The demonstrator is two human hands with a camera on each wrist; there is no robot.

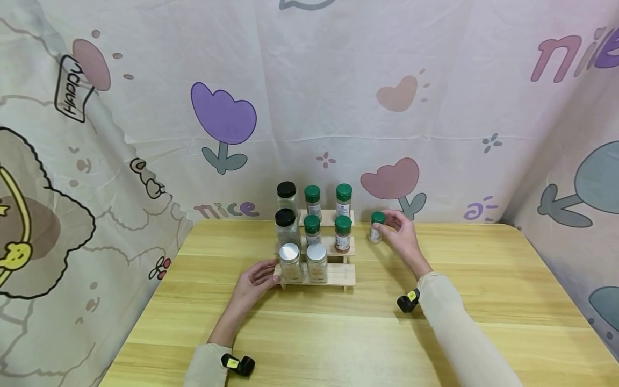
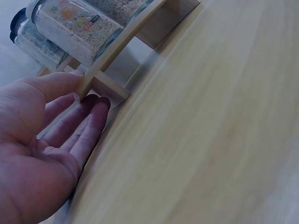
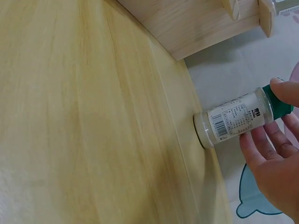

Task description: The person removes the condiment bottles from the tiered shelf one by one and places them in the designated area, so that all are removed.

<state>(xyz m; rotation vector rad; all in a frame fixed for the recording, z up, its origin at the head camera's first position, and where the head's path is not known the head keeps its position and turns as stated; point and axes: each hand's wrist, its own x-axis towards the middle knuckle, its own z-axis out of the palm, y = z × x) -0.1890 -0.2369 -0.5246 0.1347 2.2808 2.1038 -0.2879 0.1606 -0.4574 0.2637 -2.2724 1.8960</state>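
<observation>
A three-tier wooden spice rack [image 1: 340,274] stands on the table with several jars on its steps. My left hand [image 1: 253,280] holds the left end of the lowest step; in the left wrist view the thumb lies at the board's edge and the fingers reach beneath it. To the right of the rack, my right hand [image 1: 400,235] grips a green-capped spice jar [image 1: 375,228] near its cap. This jar is clear with a white printed label, and its base is at the tabletop in the right wrist view [image 3: 233,119].
Two silver-lidded jars [image 1: 317,263] fill the left of the lowest step. Behind them are black-lidded jars [image 1: 287,228] and green-capped jars [image 1: 343,234] on the upper steps. A printed cloth [image 1: 309,107] hangs behind the wooden table [image 1: 367,333].
</observation>
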